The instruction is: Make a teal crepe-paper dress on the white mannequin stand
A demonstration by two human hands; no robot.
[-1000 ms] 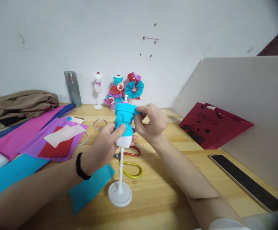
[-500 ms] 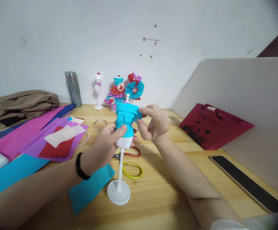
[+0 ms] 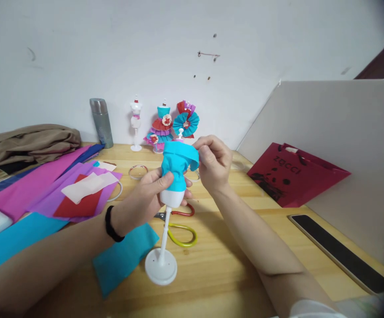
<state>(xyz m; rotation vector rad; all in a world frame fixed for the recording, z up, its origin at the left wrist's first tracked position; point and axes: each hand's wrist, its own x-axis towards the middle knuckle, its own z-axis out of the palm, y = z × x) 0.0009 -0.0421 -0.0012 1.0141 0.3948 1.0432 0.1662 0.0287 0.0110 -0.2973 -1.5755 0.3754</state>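
My left hand (image 3: 155, 185) is wrapped round the waist of a small white mannequin (image 3: 172, 198) on a stand with a round base. Blue crepe paper (image 3: 175, 170) covers its torso, and a folded blue strip (image 3: 181, 152) runs across the chest and stands out in a curve at the right side. My right hand (image 3: 214, 161) is beside that strip, thumb and forefinger pinched together at its right end. Whether the fingertips hold the strip's edge is hard to make out. The mannequin leans slightly, its base toward the lower left.
Scissors (image 3: 182, 236) with red and yellow handles lie behind the stand. A blue paper piece (image 3: 125, 258) and several coloured sheets (image 3: 42, 190) are on the left. Decorated mannequins (image 3: 162, 126), a flask (image 3: 101, 123), a red bag (image 3: 294, 176) and a phone (image 3: 337, 251) stand or lie around.
The mannequin has tilted, its top shifting right and its base slightly left. My right hand has drawn its fingers into a pinch, and the strip's right end now curves outward.
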